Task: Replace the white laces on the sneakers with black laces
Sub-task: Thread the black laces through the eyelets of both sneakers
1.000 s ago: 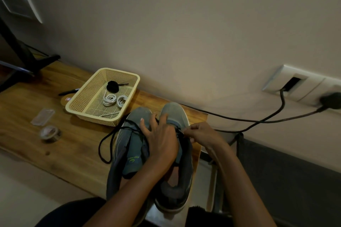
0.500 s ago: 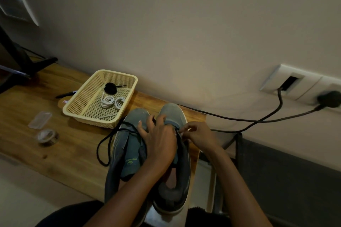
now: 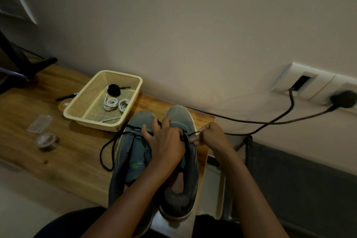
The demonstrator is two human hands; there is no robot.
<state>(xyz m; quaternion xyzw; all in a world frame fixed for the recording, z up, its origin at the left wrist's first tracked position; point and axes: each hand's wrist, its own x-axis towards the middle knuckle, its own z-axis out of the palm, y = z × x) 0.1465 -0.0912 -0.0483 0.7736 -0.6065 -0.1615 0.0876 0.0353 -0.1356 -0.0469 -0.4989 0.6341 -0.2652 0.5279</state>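
Two grey sneakers stand side by side at the table's near edge, the left sneaker [image 3: 131, 152] and the right sneaker [image 3: 181, 120]. My left hand [image 3: 164, 141] lies over both, its fingers curled down on the right sneaker's lacing. My right hand [image 3: 211, 136] pinches the end of a black lace [image 3: 194, 133] just right of that shoe. A loop of black lace [image 3: 108, 147] hangs off the left sneaker onto the wood. The cream basket [image 3: 85, 114] holds coiled white laces [image 3: 114, 103] and a rolled black lace [image 3: 114, 89].
The wooden table [image 3: 58, 150] carries a small clear box [image 3: 39, 123] and a tape roll [image 3: 46, 141] at left. A dark stand [image 3: 29, 67] sits at the far left. Black cables [image 3: 270, 121] run along the wall to sockets [image 3: 301, 83] at right.
My right hand has drawn the black lace end a little out to the right of the right sneaker. My left hand stays on the shoes.
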